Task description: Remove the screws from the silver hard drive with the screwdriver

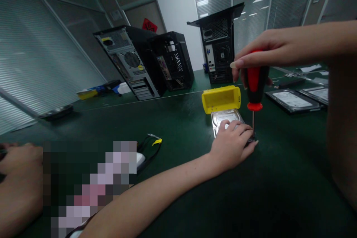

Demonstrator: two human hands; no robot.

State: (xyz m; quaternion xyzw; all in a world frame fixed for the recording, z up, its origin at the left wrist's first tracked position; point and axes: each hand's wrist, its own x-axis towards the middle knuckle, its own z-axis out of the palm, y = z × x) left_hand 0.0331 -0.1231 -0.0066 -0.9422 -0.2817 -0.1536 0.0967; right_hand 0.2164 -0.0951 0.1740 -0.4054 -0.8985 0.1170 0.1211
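A hard drive (218, 117) with a silver top lies flat on the green table, its far end against a yellow bin. My left hand (232, 139) grips its near right part, with fingers bent over the top and the thumb by the near corner. My right hand (259, 54) is wrapped over the handle of a red and black screwdriver (254, 85) from above. The screwdriver stands upright, and its shaft runs down to the drive's right edge beside my left fingers. Those fingers hide the tip's exact contact.
The yellow bin (220, 99) lies with its opening toward me. More hard drives (292, 100) lie at the right. Several black computer cases (219, 44) stand at the back. A black cable (156, 152) with a yellow tag is left of my forearm. Another person's hand (21, 160) is at the left edge.
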